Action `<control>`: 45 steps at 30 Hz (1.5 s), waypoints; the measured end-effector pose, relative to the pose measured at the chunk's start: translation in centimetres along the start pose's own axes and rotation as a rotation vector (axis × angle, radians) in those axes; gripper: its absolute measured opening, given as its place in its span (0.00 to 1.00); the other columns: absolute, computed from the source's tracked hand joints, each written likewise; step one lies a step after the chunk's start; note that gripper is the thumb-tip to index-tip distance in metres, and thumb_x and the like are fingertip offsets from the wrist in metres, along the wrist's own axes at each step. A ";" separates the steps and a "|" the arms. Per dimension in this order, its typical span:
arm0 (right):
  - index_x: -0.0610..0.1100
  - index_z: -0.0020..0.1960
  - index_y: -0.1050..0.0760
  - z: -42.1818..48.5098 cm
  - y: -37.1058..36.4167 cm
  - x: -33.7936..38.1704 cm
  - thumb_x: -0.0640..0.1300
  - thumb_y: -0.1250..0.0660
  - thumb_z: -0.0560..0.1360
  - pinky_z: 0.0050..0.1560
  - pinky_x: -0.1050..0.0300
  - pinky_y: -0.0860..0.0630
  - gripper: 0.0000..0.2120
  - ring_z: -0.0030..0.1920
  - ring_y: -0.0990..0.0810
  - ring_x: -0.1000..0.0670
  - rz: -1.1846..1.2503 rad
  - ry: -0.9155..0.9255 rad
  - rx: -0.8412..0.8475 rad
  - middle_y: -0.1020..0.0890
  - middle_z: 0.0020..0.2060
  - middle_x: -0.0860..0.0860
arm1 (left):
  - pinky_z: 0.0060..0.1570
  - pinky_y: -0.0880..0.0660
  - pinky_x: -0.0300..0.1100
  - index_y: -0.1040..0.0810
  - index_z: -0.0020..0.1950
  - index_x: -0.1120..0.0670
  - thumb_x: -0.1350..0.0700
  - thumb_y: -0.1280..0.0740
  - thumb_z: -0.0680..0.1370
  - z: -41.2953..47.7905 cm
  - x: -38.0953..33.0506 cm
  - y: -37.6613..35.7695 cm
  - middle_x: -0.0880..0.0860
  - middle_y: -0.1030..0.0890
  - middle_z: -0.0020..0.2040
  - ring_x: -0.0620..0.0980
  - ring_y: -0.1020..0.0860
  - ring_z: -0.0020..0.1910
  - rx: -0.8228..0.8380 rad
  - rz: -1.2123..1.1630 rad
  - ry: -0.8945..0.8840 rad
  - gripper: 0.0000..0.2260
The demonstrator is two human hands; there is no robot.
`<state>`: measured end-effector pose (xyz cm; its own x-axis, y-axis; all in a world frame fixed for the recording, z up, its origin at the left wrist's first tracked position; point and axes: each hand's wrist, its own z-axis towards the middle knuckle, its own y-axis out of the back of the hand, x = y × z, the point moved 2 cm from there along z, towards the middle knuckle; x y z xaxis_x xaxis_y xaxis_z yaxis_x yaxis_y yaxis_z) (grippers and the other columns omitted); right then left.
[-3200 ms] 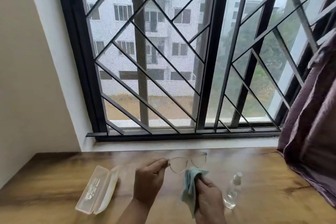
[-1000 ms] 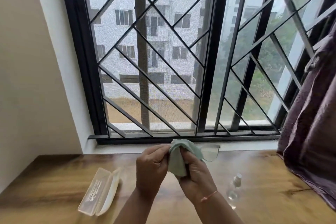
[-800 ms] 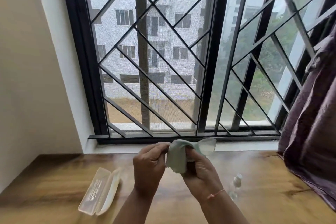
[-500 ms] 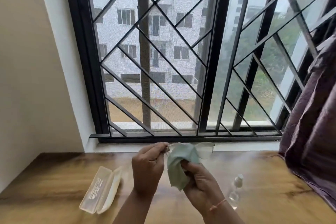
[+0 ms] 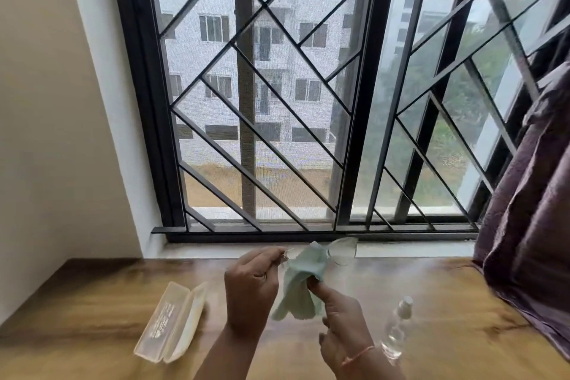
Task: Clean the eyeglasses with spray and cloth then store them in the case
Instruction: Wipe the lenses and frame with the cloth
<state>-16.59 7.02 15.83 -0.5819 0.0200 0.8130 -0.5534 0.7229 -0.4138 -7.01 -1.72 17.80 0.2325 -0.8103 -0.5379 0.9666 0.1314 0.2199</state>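
Both hands are raised just above the bench [image 5: 462, 302], at 6 o'clock in the view, below the window. The left hand [image 5: 251, 290] has its fingers curled. Its grip pinches the left end of the eyeglasses [image 5: 344, 251] at the fingertips, holding the frame in the air in front of the window sill [image 5: 416, 251].

The right hand [image 5: 342, 318], at 4 o'clock from the left one, has its grip closed on the pale green cloth [image 5: 300, 284]. One digit presses up into the cloth from below; the others are hidden behind it. The upper part of the cloth is folded over one lens and covers it, while the rest hangs loose between the two hands. The other lens is bare and sticks out at 1 o'clock from the cloth, clear and thin-rimmed. A thin pink thread circles the right wrist.

The case [image 5: 172, 321] lies open on the bench at 9 o'clock from the left hand, apart from it. It is translucent, with its lid swung aside.

The spray bottle [image 5: 398, 327] stands upright on the bench at 3 o'clock from the right hand, just beside the wrist. It is clear with a pale cap.

A purple curtain [image 5: 530, 194] hangs at 3 o'clock in the view, with its lower folds resting on the bench's right side. The black window grille [image 5: 262, 102] fills 12 o'clock, and a cream wall [image 5: 46, 102] stands at 9 o'clock.
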 end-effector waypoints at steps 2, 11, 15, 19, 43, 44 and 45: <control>0.38 0.44 0.25 -0.1 -0.1 -0.1 0.40 0.29 0.68 0.33 0.56 0.36 0.08 0.34 0.30 0.48 0.015 -0.076 0.030 0.26 0.32 0.45 | 0.46 0.30 0.21 0.15 0.39 0.58 0.64 0.31 0.67 -0.2 0.1 -0.2 0.42 0.20 0.39 0.38 0.22 0.40 0.003 -0.010 0.001 0.06; 0.35 0.38 0.24 0.4 -1.1 0.2 0.32 0.36 0.70 0.31 0.57 0.24 0.04 0.27 0.21 0.48 0.300 -0.133 0.211 0.19 0.26 0.43 | 0.45 0.30 0.20 0.15 0.40 0.57 0.61 0.33 0.68 -0.2 0.3 -0.4 0.48 0.16 0.37 0.39 0.22 0.41 0.056 -0.009 0.067 0.07; 0.35 0.38 0.24 0.4 -1.9 1.1 0.28 0.35 0.62 0.28 0.62 0.23 0.06 0.25 0.21 0.49 0.382 -0.087 0.272 0.19 0.27 0.42 | 0.44 0.29 0.22 0.15 0.40 0.57 0.59 0.37 0.68 -0.3 -0.1 -0.4 0.48 0.16 0.37 0.40 0.21 0.41 0.082 -0.035 0.071 0.11; 0.36 0.32 0.24 0.6 -2.4 2.0 0.26 0.36 0.57 0.29 0.62 0.22 0.08 0.26 0.21 0.50 0.433 -0.057 0.322 0.20 0.26 0.43 | 0.45 0.31 0.20 0.15 0.41 0.56 0.60 0.37 0.67 -0.4 -0.4 -0.3 0.48 0.16 0.38 0.39 0.22 0.41 0.116 -0.047 0.061 0.11; 0.32 0.37 0.22 0.6 -2.4 2.3 0.23 0.36 0.62 0.34 0.56 0.20 0.09 0.33 0.20 0.44 0.265 0.018 0.363 0.20 0.33 0.39 | 0.47 0.31 0.20 0.15 0.40 0.58 0.61 0.35 0.66 0.1 -0.8 -0.2 0.49 0.16 0.38 0.40 0.21 0.42 0.056 -0.059 0.015 0.09; 0.32 0.36 0.22 0.6 -2.5 2.5 0.24 0.35 0.63 0.34 0.57 0.20 0.07 0.33 0.20 0.45 0.272 0.011 0.351 0.20 0.32 0.40 | 0.47 0.31 0.20 0.15 0.40 0.58 0.60 0.35 0.66 0.1 -1.0 -0.1 0.46 0.17 0.38 0.40 0.22 0.42 0.060 -0.065 -0.006 0.09; 0.33 0.36 0.21 0.6 -2.7 2.6 0.27 0.34 0.63 0.34 0.57 0.20 0.05 0.33 0.19 0.46 0.291 0.000 0.342 0.19 0.32 0.41 | 0.46 0.31 0.19 0.15 0.40 0.58 0.61 0.35 0.65 0.1 -1.1 -0.1 0.44 0.19 0.39 0.39 0.22 0.42 0.062 -0.073 -0.020 0.09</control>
<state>-16.97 4.73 18.75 -0.7424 0.1883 0.6429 -0.5320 0.4176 -0.7366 -7.39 -0.87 18.47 0.1592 -0.8278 -0.5379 0.9722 0.0368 0.2312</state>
